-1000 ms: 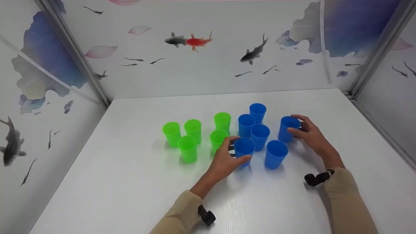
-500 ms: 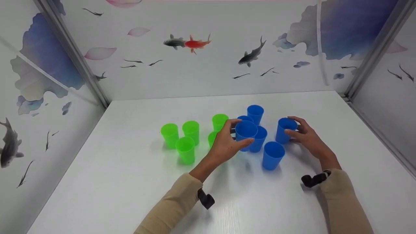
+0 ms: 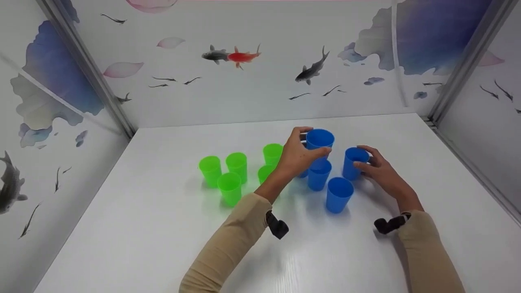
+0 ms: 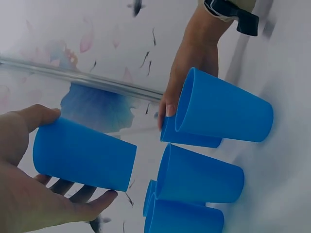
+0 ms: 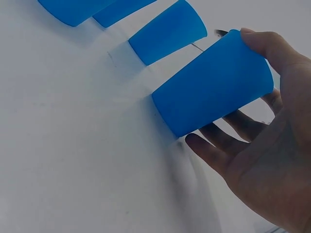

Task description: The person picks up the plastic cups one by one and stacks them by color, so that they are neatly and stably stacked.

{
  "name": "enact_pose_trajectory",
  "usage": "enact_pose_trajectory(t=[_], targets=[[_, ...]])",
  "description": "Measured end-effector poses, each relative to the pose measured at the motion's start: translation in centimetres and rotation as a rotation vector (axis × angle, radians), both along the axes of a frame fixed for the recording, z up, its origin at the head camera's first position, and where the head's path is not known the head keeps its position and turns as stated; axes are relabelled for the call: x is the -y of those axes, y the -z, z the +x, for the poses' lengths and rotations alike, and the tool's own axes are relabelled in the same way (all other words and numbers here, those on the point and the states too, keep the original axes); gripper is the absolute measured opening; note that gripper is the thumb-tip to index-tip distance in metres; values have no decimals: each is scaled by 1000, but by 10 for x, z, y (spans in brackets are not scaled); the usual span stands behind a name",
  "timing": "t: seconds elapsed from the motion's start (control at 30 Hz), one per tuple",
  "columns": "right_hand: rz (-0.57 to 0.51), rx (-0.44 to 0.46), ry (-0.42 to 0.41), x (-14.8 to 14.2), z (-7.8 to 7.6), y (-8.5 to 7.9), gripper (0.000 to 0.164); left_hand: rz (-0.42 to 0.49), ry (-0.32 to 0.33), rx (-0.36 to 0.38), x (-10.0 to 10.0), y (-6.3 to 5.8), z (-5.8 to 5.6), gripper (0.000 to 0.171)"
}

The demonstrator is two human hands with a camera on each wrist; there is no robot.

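My left hand (image 3: 299,154) grips a blue cup (image 3: 319,140) between thumb and fingers and holds it in the air. In the left wrist view this raised cup (image 4: 85,154) is apart from the others. At the right, my right hand (image 3: 380,169) grips another blue cup (image 3: 353,165), whose base is on the table in the right wrist view. Between the hands stand a front blue cup (image 3: 339,197) and a middle blue cup (image 3: 318,177). The raised cup and left hand hide most of the blue cups behind.
Several green cups stand upright left of the blue ones, among them a front green cup (image 3: 230,189) and a far green cup (image 3: 272,153); the left hand partly covers one. The white table (image 3: 142,211) is bounded by printed walls (image 3: 244,93) at the back and sides.
My left hand has lifted its blue cup off the table and carried it back, away from me, over the other blue cups. The right hand keeps its grip on its cup in place.
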State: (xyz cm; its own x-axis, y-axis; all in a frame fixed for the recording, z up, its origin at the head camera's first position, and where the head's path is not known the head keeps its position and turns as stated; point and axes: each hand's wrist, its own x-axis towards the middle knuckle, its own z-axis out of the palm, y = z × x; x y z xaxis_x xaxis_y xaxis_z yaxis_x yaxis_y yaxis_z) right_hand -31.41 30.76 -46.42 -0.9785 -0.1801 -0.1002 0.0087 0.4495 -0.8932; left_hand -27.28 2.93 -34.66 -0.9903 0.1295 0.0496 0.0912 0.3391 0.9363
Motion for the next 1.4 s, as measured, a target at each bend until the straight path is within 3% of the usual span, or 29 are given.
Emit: enact_pose_trajectory(t=[0.27,0.6,0.8,1.17,1.4], targets=[[-6,12,10,3,1,-3,83,19,-19,43,-14,-6,-16,72],[-10,21,23,0,0,-3,83,34,35,73,-35,-7,-40,70],[-25,37,24,1,1,-3,83,37,68,63,-50,0,-43,68],[-16,52,25,-2,2,0,90,128,130,52,-74,19,-46,67],[-9,67,37,0,1,-1,94,99,126,48,-82,21,-51,67]])
